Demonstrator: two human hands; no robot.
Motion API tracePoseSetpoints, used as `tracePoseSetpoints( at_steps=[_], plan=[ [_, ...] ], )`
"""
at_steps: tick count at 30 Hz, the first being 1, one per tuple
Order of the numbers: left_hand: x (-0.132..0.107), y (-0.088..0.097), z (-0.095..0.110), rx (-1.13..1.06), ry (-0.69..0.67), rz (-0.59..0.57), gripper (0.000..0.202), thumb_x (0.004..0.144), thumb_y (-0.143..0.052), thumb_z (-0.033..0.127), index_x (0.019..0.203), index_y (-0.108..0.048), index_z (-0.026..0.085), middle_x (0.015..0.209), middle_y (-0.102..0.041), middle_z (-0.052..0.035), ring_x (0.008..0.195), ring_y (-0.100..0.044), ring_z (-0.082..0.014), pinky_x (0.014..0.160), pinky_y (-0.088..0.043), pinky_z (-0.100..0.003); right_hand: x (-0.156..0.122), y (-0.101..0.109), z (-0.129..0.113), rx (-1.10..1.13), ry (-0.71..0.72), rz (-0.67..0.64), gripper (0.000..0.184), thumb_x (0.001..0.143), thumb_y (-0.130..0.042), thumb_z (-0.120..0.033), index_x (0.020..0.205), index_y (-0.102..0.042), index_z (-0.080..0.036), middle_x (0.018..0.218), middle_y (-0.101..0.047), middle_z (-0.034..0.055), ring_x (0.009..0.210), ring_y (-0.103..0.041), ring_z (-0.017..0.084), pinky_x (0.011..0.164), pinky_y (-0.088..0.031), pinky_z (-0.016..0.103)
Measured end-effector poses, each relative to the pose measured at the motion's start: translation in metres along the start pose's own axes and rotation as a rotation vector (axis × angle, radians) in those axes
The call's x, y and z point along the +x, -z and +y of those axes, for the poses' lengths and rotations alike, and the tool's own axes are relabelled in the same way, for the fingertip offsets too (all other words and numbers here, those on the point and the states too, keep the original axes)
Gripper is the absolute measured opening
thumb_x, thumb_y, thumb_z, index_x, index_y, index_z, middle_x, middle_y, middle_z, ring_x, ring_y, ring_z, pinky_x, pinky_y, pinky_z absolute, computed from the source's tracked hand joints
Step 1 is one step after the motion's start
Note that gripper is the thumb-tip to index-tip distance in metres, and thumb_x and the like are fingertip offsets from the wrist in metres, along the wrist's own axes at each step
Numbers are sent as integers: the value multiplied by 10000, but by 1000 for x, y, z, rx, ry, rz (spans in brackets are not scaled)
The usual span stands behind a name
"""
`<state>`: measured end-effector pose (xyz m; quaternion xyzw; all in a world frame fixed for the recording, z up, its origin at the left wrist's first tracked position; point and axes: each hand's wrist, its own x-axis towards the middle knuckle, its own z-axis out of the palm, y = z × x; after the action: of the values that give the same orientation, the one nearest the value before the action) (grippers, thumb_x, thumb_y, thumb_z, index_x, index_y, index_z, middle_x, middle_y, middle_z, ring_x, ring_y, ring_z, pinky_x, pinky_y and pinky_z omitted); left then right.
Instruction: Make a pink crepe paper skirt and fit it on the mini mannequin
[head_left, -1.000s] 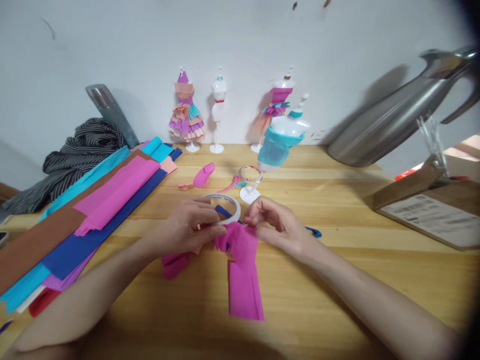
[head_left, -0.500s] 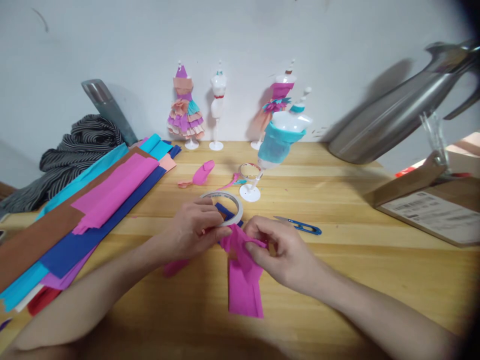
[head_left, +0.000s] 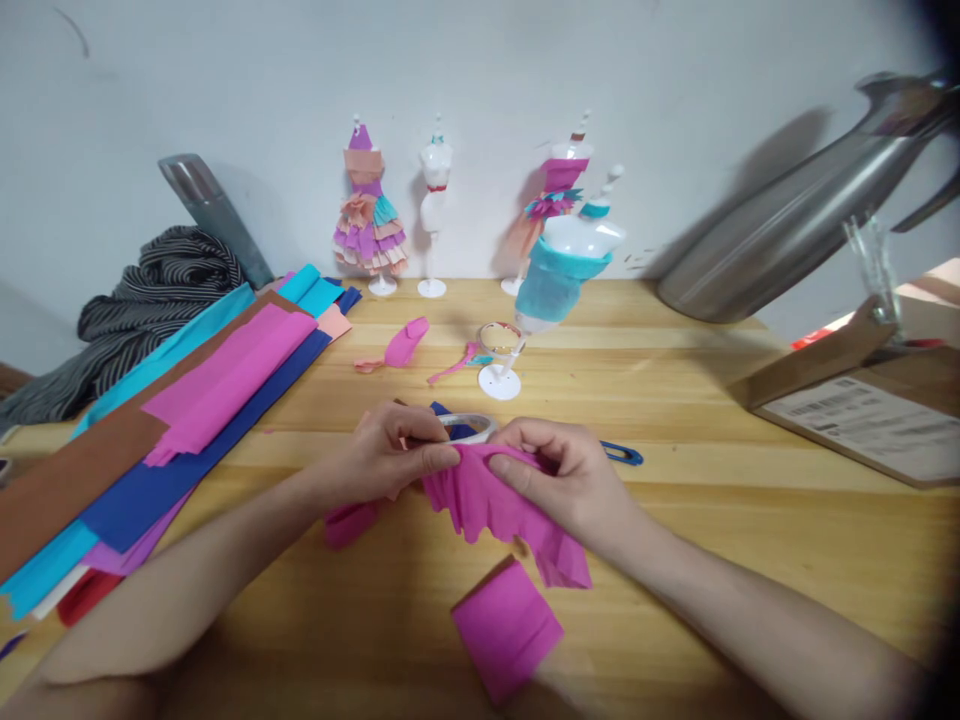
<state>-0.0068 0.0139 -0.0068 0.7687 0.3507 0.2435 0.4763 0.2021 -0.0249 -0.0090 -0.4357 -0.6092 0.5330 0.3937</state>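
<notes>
A ruffled strip of magenta crepe paper (head_left: 487, 500) is stretched between my hands, its lower edge hanging in wavy folds. My left hand (head_left: 386, 455) pinches its upper edge between thumb and fingers. On the other side, my right hand (head_left: 562, 475) is closed on the same edge. Just behind the strip is a white tape roll (head_left: 484, 425), partly hidden; whether the paper is stuck to its tape I cannot tell. Below the strip lies a folded magenta piece (head_left: 508, 630). A small mannequin (head_left: 562, 285) in a turquoise wrap stands beyond my hands.
Crepe paper sheets (head_left: 180, 460) in several colours lie at left by a striped cloth (head_left: 150, 300). Blue thread snips (head_left: 624, 455) are half covered by my right hand. More dressed mannequins (head_left: 370, 220) stand along the wall. At right are a metal jug (head_left: 795, 215) and cardboard box (head_left: 862, 420).
The crepe strip, bunched before, is now spread out between my hands with its ruffles showing. The folded magenta piece has turned and moved nearer to me. The tape roll has tilted flatter.
</notes>
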Motion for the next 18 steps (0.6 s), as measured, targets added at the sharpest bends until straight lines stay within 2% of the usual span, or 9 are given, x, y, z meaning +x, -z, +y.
tracePoseSetpoints(
  at_steps=[5, 11, 15, 18],
  plan=[
    [1, -4, -12, -57, 70, -3, 444, 848, -590, 540, 699, -658, 127, 642, -552, -11, 625, -494, -124, 575, -358, -237, 1, 1, 2, -38, -18, 30, 302, 769, -675, -433, 660, -559, -176, 547, -495, -27, 492, -413, 99, 459, -333, 226],
    [-1, -4, -9, 56, -52, -5, 455, 894, -574, 495, 613, -581, 138, 627, -522, 7, 638, -472, -113, 613, -347, -242, -3, 0, 4, -205, 130, 52, 216, 824, -597, -331, 673, -588, -176, 550, -533, -19, 504, -445, 108, 484, -374, 233],
    [-2, -4, -5, 95, -141, -20, 487, 918, -543, 496, 580, -543, 144, 616, -504, 5, 647, -460, -118, 632, -348, -256, -5, 0, 4, -358, 200, 98, 198, 819, -599, -271, 644, -552, -189, 529, -530, -28, 481, -439, 102, 475, -360, 232],
    [-2, -6, -3, 97, -186, -28, 472, 930, -533, 476, 592, -542, 146, 620, -497, 3, 651, -457, -121, 631, -340, -259, -5, 0, 4, -389, 223, 116, 201, 807, -609, -250, 633, -523, -197, 531, -532, -31, 480, -447, 99, 477, -365, 228]
  ],
)
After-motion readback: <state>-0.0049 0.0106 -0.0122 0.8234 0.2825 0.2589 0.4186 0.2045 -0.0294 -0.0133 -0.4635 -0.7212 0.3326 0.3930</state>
